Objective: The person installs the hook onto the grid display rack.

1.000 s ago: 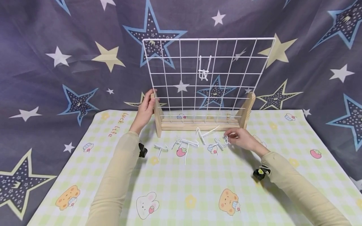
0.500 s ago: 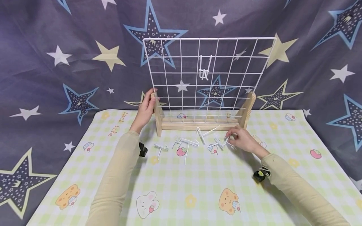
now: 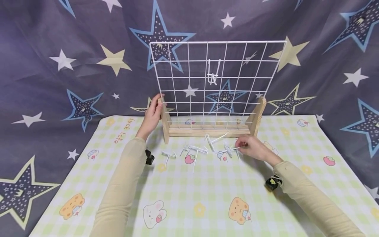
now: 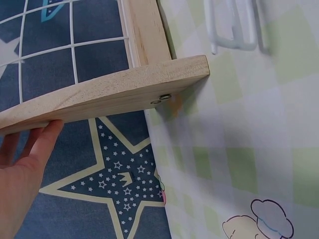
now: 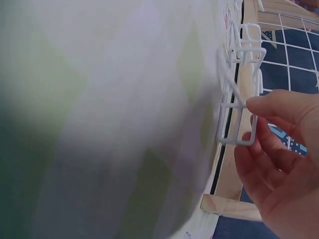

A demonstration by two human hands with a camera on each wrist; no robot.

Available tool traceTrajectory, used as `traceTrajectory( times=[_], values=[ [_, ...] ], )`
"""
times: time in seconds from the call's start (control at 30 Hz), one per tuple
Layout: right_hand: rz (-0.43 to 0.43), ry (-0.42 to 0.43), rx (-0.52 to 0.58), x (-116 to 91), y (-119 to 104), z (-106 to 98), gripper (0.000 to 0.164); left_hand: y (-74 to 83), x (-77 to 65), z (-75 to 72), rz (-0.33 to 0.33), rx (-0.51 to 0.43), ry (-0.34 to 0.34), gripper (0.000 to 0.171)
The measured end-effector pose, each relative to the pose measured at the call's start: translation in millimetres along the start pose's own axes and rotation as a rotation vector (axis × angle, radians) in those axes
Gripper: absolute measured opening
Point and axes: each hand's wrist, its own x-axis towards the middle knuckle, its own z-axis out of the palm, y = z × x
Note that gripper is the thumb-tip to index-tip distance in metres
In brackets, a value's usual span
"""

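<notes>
In the head view a white wire grid panel [image 3: 195,77] stands upright in a wooden base [image 3: 204,132]. My left hand [image 3: 152,115] holds the top of the base's left side piece [image 4: 114,89], the thumb against its outer face; the other fingertips are partly hidden behind it. My right hand [image 3: 253,147] is low at the base's right front, just above the cloth. Its thumb and fingers pinch a white wire hook [image 5: 239,124], whose squared loop shows in the right wrist view. One double-pronged hook [image 3: 212,78] hangs on the grid, right of its middle.
More white wire hooks lie on the checked tablecloth [image 3: 189,197] before the base: one at the left [image 3: 168,154], a tangled pair [image 3: 193,149], one near the base [image 3: 211,141], and one by my right hand [image 3: 228,150]. A star-printed curtain [image 3: 88,39] hangs behind.
The hook between my right fingers has been turned, and the hand has tilted a little over it. My left hand stays on the side piece.
</notes>
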Motion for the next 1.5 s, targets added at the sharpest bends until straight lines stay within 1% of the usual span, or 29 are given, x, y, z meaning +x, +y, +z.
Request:
traceTrajectory(
  times=[0.17, 0.33, 0.57, 0.7, 0.87, 1.0, 1.2, 1.33, 1.5],
  values=[
    [0.007, -0.023, 0.043, -3, 3, 2, 0.016, -0.9, 0.3, -0.2, 0.006, -0.002, -0.001, 0.043],
    [0.013, 0.001, 0.071, -6, 5, 3, 0.016, -1.5, 0.0, -0.7, -0.005, -0.002, -0.004, 0.043],
    [0.061, 0.037, 0.111, -9, 5, 1, 0.014, -1.5, -0.2, -1.5, 0.019, -0.007, -0.003, 0.043],
    [0.102, 0.042, 0.161, -11, 6, 4, 0.014, -1.6, -0.9, -2.1, 0.013, 0.002, -0.011, 0.043],
    [0.152, 0.077, 0.212, -11, 6, 6, 0.014, -0.5, -0.4, -0.1, 0.014, 0.004, -0.013, 0.043],
    [0.172, 0.116, 0.244, -11, 3, 5, 0.014, -0.5, -0.2, -1.2, 0.03, 0.002, -0.007, 0.043],
    [0.203, 0.148, 0.299, -17, -1, 4, 0.016, -3.3, -3.6, -2.5, 0.009, -0.004, 0.0, 0.043],
    [0.235, 0.183, 0.311, -20, -1, 1, 0.017, -3.9, -3.3, -1.4, 0.025, 0.007, 0.016, 0.043],
    [0.263, 0.23, 0.37, -20, -4, -3, 0.019, -2.1, -1.8, 1.0, 0.039, 0.024, 0.042, 0.042]
  ],
)
